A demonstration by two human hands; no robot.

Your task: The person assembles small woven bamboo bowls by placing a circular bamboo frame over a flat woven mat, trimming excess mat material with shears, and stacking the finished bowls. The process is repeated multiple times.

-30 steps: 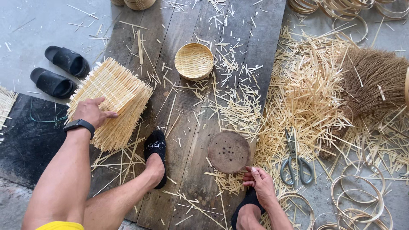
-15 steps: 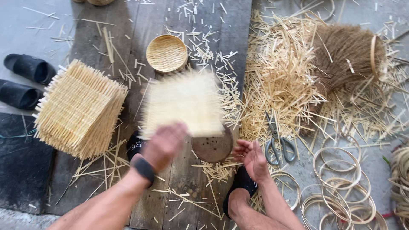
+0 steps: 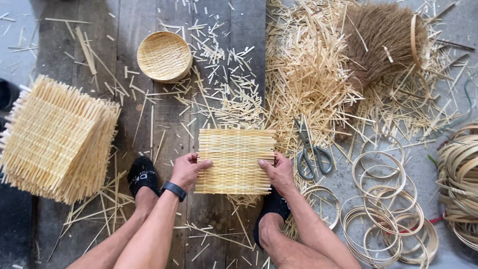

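Woven square mat (image 3: 235, 160) of pale bamboo strips, held flat between both hands over the dark wooden planks (image 3: 214, 60), just in front of the person's knees; left hand (image 3: 187, 171) grasps the mat's left edge, thumb on top and fingers curled beneath, a dark watch (image 3: 174, 190) on its wrist; right hand (image 3: 278, 172) grasps the right edge in the same manner. Both feet in dark socks rest on the planks below the mat. To the left, well apart, a tall stack of similar mats (image 3: 57, 139) lies tilted on its side; ahead, a small round woven basket (image 3: 164, 56) sits open side up, seemingly a finished piece. To the right, scissors (image 3: 311, 149) lie on a heap of cut strips (image 3: 308, 74); beyond them a bundle of brown fibres (image 3: 383, 42); thin bamboo rings (image 3: 383, 209) are scattered near the right foot; coiled strips (image 3: 460, 174) at the far right edge. Judged from the scene, weaving of this mat is complete, its edges still ragged and untrimmed; no ring is fitted to it and it is not yet shaped into a round basket; the large stack suggests much of the batch remains at the same flat stage.
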